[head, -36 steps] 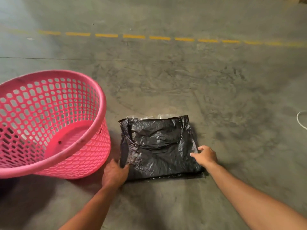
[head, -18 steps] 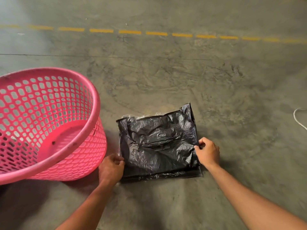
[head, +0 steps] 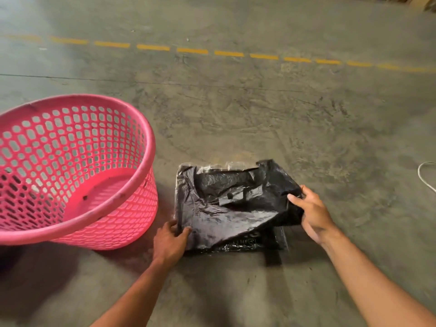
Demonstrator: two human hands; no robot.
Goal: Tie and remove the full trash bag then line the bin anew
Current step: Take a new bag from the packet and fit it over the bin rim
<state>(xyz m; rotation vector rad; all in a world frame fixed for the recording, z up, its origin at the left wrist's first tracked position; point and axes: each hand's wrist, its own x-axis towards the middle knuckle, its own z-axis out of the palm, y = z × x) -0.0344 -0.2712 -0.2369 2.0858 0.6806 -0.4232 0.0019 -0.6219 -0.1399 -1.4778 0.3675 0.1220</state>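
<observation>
Bin: the pink perforated basket (head: 70, 166) stands on the concrete floor (head: 259, 114) at the left, unlined, its solid bottom bare; it is in the same spot as in the earlier frames.
New bag: a folded black trash bag (head: 226, 208) lies on a flat pack of black bags (head: 271, 241) on the floor, just beside the basket's right side.
Left hand: the left hand (head: 168, 244) rests at the near left corner of the bag, thumb on top of the plastic and fingers (head: 171, 228) curled at its edge, pinning that corner down, much as half a second ago.
Right hand: the right hand (head: 311, 213) has its fingers closed on the bag's right edge.
Change: a second ago the bag lay flat with the right hand only touching its edge; half a second ago the far right corner had begun to rise; now the whole right side is lifted off the pack and drawn up, baring the printed pack beneath.
Surroundings: a dashed yellow line (head: 226, 53) crosses the floor beyond, and a white cord (head: 424, 175) curves in at the right edge.
</observation>
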